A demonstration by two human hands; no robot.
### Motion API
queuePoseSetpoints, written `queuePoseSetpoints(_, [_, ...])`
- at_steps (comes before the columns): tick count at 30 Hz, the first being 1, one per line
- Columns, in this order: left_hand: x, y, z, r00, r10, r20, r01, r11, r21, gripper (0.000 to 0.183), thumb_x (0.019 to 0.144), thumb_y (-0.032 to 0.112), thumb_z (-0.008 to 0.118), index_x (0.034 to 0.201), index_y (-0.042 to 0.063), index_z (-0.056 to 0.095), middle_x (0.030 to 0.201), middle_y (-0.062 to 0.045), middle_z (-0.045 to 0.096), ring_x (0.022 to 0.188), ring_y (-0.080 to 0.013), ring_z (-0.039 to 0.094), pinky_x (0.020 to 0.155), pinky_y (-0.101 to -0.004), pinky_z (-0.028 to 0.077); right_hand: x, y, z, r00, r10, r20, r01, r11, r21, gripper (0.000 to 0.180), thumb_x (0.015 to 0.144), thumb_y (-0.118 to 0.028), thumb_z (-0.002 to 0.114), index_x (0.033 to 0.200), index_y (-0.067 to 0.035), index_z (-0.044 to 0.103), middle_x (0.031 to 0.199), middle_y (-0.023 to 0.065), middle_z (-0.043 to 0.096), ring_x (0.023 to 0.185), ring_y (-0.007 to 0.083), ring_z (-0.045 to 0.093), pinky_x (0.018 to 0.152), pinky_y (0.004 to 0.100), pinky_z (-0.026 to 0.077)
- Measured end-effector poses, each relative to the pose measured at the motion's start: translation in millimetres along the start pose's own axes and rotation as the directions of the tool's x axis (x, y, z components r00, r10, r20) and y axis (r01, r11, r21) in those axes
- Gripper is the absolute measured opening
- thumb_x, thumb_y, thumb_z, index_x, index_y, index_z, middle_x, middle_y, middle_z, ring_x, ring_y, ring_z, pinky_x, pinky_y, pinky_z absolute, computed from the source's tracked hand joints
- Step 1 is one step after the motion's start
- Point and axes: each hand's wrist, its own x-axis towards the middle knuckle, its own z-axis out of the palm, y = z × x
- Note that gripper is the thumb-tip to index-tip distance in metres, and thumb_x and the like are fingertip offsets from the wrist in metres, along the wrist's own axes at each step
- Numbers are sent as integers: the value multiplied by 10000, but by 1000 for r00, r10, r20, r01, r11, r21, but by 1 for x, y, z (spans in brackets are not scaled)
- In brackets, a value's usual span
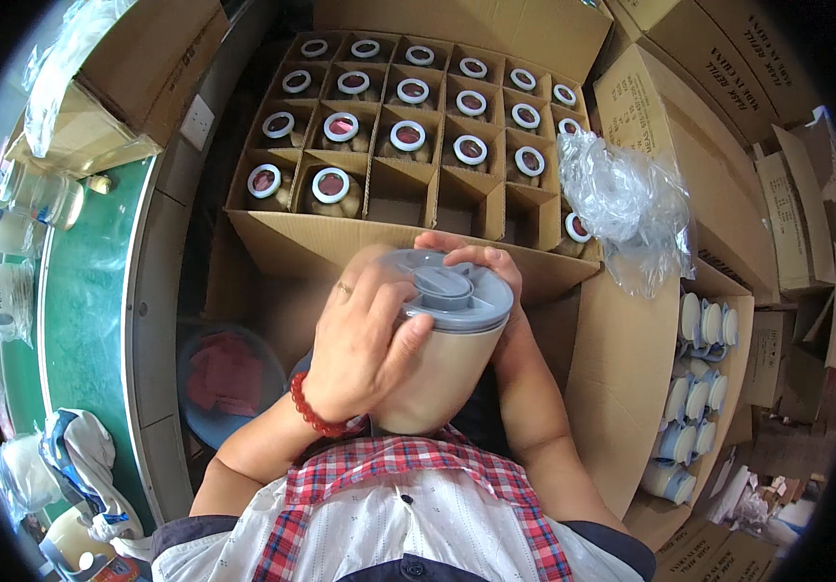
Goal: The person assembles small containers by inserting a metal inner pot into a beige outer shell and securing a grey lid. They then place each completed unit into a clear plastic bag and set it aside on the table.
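Note:
A cream-coloured vessel point(439, 375) with a grey lid point(454, 287), tilted, is between my two hands, low in front of the checked apron. My left hand point(363, 342) lies along its left side, thumb and fingers at the lid's edge. My right hand point(487, 269) curls round the far right of the lid; its palm is hidden behind the vessel. Just beyond stands an open divided cardboard box point(330, 236). Most of its compartments hold glass flask refills point(330, 188) with white rings around their mouths; several in the nearest row show no refill.
Crumpled clear plastic point(629, 204) hangs over the box's right edge. At right, an open carton point(741, 349) holds lidded vessels. A green-topped table point(86, 291) with bagged vessels stands at left; below it, a round stool point(196, 415) bears red sheets point(225, 371).

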Motion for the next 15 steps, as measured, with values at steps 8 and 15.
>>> queuePoseSetpoints(8, [21,-87,7,988,61,141,85,545,-834,321,978,284,563,906,5,704,1041,-146,675,1018,-239,608,997,-407,419,-15,-53,31,998,-11,61,60,425,-903,424,977,-284,500,1118,68,691,1182,197,681,1284,327,522,1104,418,364])
queuePoseSetpoints(15, [9,5,6,999,-33,33,37,991,-127,163,915,195,615,990,53,639,1192,-141,618,1110,-293,558,989,-419,376,-11,-4,1,992,-94,80,118,914,-388,623,993,-457,400,1196,83,634,1478,202,459,1313,331,499,1120,428,352])
